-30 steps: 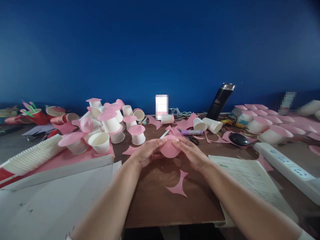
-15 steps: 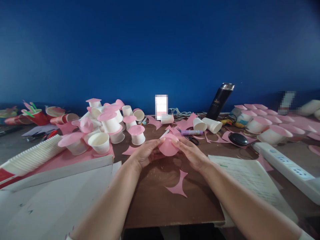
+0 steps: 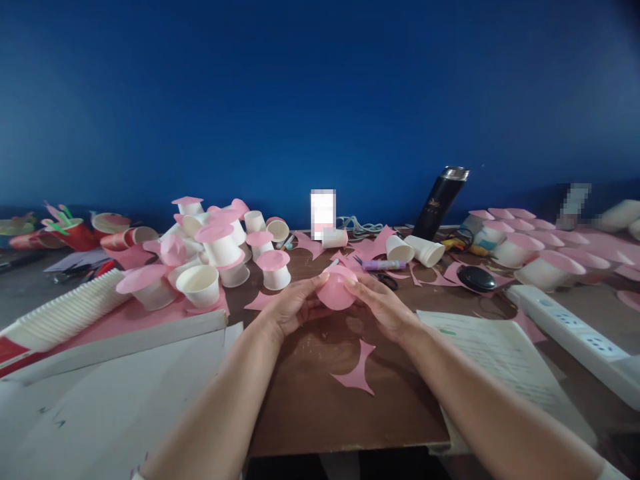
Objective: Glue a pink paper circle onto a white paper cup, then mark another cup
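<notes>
A round pink paper disc point(image 3: 337, 293) is held up over the brown table, between both hands. My left hand point(image 3: 299, 303) grips its left edge, thumb on top and fingers underneath. On the right edge, my right hand point(image 3: 379, 303) has its thumb pressed on the paper. Whether anything lies under the disc cannot be made out. Just behind it shows the end of a thin white stick-like piece point(image 3: 332, 265). Below the hands a curved pink paper scrap point(image 3: 359, 373) lies on the table. Left of the hands, a paper cup point(image 3: 276, 278) stands upside down with a pink disc on top.
A stack of nested cups point(image 3: 75, 310) and many pink-topped cups fill the left side. Behind the hands are a purple pen point(image 3: 383, 265) and scissors point(image 3: 386, 281). To the right are a black flask point(image 3: 435, 207), a mouse point(image 3: 476, 278), a notebook point(image 3: 500, 360) and a power strip point(image 3: 575, 340).
The pink disc has tilted and shifted slightly upward between my hands. My hands stay in nearly the same place, and the things around them have not moved.
</notes>
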`<action>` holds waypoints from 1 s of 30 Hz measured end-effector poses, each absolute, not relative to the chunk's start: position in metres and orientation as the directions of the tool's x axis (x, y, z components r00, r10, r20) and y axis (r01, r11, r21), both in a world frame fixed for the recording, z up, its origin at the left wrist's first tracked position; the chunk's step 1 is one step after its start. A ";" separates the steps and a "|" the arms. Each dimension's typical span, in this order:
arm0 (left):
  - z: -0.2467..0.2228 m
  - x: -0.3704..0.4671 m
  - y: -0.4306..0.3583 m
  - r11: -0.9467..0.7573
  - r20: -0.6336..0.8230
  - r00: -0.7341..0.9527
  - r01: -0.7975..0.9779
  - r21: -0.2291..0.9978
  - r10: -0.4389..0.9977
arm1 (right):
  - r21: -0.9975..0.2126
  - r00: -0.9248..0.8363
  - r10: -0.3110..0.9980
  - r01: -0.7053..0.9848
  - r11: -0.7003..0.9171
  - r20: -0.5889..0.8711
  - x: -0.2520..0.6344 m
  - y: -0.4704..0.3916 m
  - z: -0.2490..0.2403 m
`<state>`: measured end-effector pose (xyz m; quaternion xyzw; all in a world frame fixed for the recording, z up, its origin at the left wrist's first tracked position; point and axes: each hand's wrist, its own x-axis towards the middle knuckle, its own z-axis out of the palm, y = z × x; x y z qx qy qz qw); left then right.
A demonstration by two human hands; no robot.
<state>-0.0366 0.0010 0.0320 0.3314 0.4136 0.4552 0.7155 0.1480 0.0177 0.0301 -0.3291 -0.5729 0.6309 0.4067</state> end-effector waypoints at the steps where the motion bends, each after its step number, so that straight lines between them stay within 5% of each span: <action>1: 0.032 -0.036 0.001 0.365 -0.288 0.246 -0.377 0.851 0.925 | -0.990 -0.446 0.894 -0.138 -0.018 0.046 0.148 0.018 0.030; 30: 0.034 -0.036 -0.001 0.333 -0.250 0.247 -0.399 0.855 0.936 | -0.987 -0.448 0.893 -0.156 -0.033 0.041 0.149 0.018 0.026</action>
